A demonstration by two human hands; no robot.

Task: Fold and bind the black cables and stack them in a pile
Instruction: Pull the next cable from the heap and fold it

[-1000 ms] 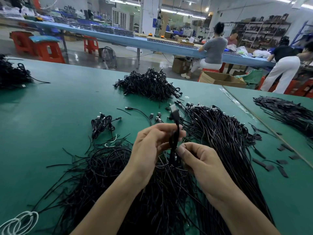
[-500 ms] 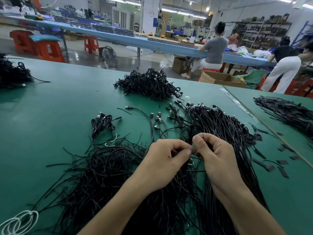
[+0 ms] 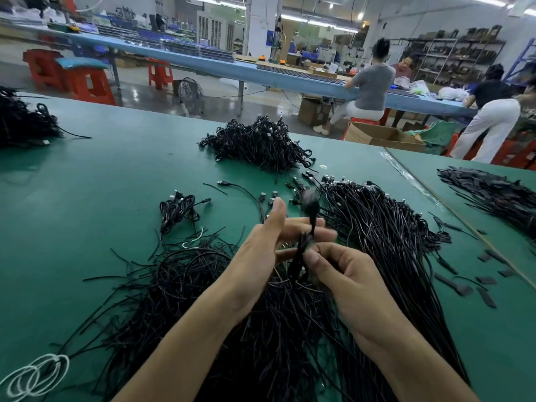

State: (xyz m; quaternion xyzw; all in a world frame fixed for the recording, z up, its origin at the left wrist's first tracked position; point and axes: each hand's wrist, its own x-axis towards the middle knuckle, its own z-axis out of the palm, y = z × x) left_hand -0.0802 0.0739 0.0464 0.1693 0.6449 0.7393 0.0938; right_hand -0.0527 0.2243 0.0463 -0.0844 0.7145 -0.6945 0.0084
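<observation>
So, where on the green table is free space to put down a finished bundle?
Bare green table lies left of the bound pile, between it and the far-left heap. Crowded: loose cables right of the hands, tangled ties on the left.

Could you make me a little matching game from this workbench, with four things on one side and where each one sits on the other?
Things:
1. finished pile of bound cables
2. white wire loops
3. folded cable being bound
4. single small bundle

Places:
A. near left corner of the green table
B. held up between the left hand and right hand
C. far middle of the table, beyond the hands
D. alone on the table, left of the hands, nearer than the big pile

Pairs: 1-C, 2-A, 3-B, 4-D
</observation>
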